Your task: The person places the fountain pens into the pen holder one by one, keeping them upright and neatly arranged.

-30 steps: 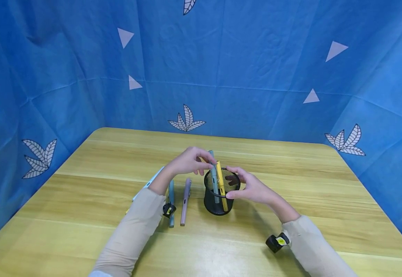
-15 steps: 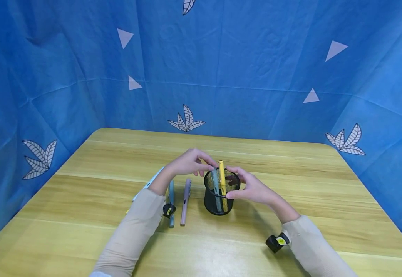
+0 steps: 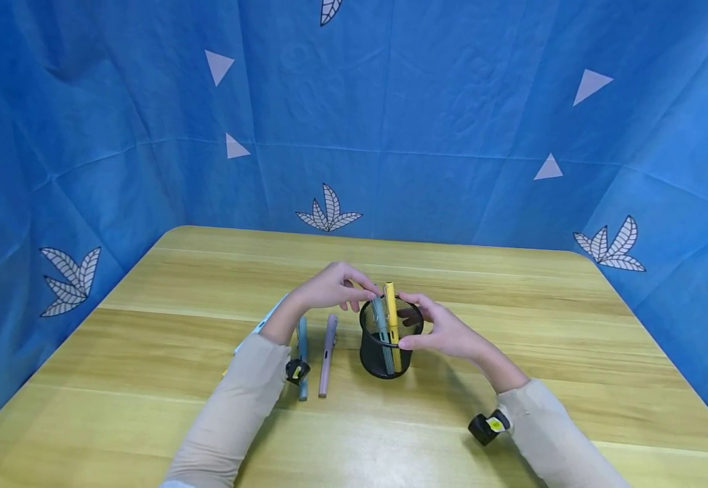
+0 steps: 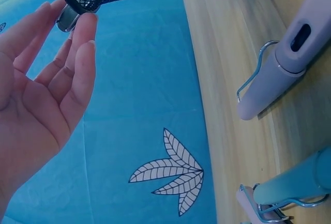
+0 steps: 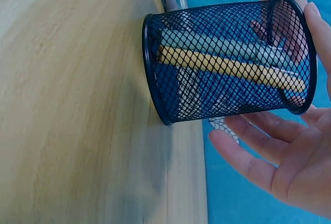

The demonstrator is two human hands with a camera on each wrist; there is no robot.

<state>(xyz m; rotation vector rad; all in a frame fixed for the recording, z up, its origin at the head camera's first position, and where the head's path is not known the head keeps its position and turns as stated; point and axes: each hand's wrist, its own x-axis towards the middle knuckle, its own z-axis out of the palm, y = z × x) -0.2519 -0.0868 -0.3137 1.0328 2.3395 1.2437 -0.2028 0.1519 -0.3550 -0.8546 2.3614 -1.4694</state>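
Observation:
A black mesh pen cup (image 3: 384,356) (image 5: 170,94) stands at the middle of the wooden table (image 3: 513,325). A yellow pen (image 3: 390,313) (image 5: 232,69) and a grey-teal pen (image 3: 380,327) (image 5: 227,45) stand in it. My left hand (image 3: 354,291) (image 4: 41,94) hovers at the cup's far left rim. Its fingers are nearly straight, and their tips touch the grey-teal pen's top end (image 4: 66,19). My right hand (image 3: 421,325) (image 5: 289,167) curls round the cup's right side, thumb at the front and fingers at the rim.
A teal pen (image 3: 302,352) (image 4: 300,182) and a mauve pen (image 3: 327,349) (image 4: 289,53) lie side by side left of the cup. A white object (image 3: 262,322) pokes out under my left forearm. Blue cloth walls (image 3: 390,135) close the table on three sides.
The grey-teal pen has sunk from above the rim down into the cup, and the yellow pen now stands more upright. My right hand has stayed on the cup.

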